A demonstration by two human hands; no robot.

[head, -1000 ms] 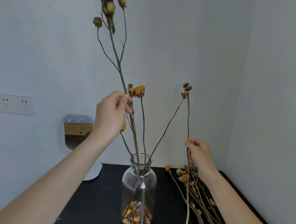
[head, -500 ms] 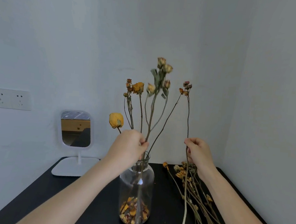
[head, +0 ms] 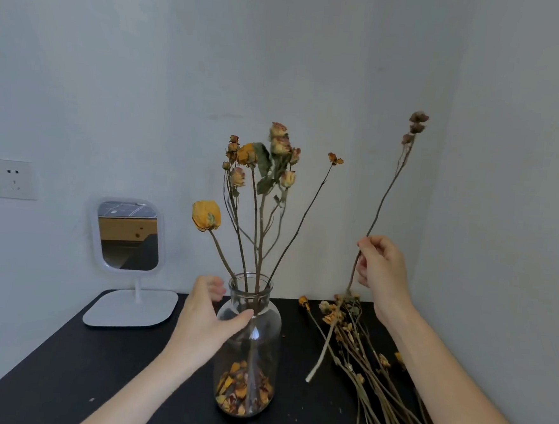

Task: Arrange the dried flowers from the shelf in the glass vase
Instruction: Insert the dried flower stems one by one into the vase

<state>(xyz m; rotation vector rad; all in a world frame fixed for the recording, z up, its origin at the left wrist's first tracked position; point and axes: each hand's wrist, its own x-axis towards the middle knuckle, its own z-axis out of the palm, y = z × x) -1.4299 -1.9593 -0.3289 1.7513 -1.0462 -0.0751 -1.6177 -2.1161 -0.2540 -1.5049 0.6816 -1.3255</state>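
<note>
Watching through the head camera, I see the right hand [head: 381,268] pinching a single dried stem [head: 380,205] between thumb and fingertips, its dark buds high against the wall and its cut end hanging just above the black surface [head: 61,378], over the loose pile of dried flowers [head: 346,325] lying right of the glass vase [head: 271,337]. The left hand [head: 202,320] is spread wide at the vase's left side, thumb on the glass shoulder, fingers loose and blurred by the neck. The vase holds several stems, a yellow rose [head: 206,215] leaning left, with dried petals [head: 242,391] at its bottom; a white mirror [head: 127,234] stands behind, to the left.
</note>
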